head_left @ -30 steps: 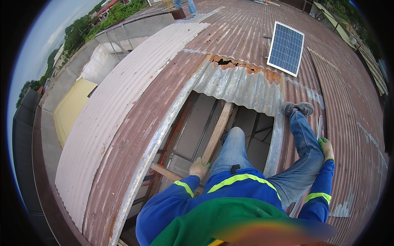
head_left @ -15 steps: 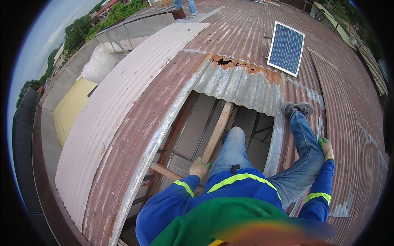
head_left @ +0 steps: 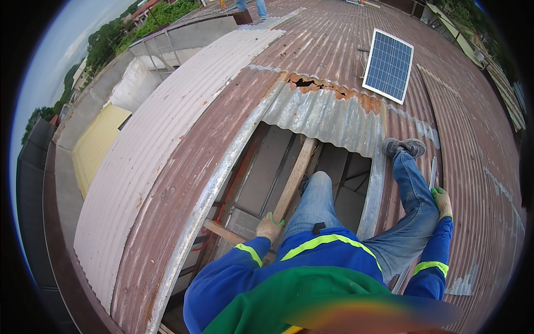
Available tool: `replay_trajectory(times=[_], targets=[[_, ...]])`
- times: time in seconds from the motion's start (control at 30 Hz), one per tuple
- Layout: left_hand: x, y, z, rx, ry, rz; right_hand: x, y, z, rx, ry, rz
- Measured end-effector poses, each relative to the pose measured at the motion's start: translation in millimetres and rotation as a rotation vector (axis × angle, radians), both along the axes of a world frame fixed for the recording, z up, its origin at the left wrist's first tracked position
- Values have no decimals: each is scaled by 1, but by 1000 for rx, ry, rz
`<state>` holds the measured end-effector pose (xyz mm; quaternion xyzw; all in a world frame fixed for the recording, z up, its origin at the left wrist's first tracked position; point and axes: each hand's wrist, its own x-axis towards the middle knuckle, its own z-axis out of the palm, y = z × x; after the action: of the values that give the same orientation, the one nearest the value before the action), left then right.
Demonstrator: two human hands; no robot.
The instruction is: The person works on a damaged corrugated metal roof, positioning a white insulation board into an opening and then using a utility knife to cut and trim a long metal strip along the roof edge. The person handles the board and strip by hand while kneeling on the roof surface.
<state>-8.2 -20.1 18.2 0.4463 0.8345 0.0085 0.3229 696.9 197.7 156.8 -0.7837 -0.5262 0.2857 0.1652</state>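
Observation:
My left hand, in a pale glove with green fingertips, grips a wooden beam that crosses the roof opening. A shorter wooden crosspiece runs off to the left of that hand. On the right, my right hand, gloved the same way, is closed round a thin light-coloured metal bar beside my right leg. The bar passes under the leg and shows again nearer to me. My left leg reaches down into the opening, and my right shoe rests on the roof sheets.
A ragged, rusted grey corrugated sheet edges the far side of the opening. Beyond it lies a solar panel. Brown corrugated roofing spreads to the right. A red cable hangs below the opening. Far off stands another person.

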Motion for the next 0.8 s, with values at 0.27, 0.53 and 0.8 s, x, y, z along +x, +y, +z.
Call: replay_trajectory(times=[0.27, 0.53, 0.8], targets=[[-3, -3, -4, 0, 12, 3, -11, -2, 7, 12, -27, 22], [-2, -1, -3, -10, 6, -1, -10, -4, 7, 43, -12, -16], [-3, -2, -5, -22, 2, 9, -17, -5, 12, 27, -12, -12]])
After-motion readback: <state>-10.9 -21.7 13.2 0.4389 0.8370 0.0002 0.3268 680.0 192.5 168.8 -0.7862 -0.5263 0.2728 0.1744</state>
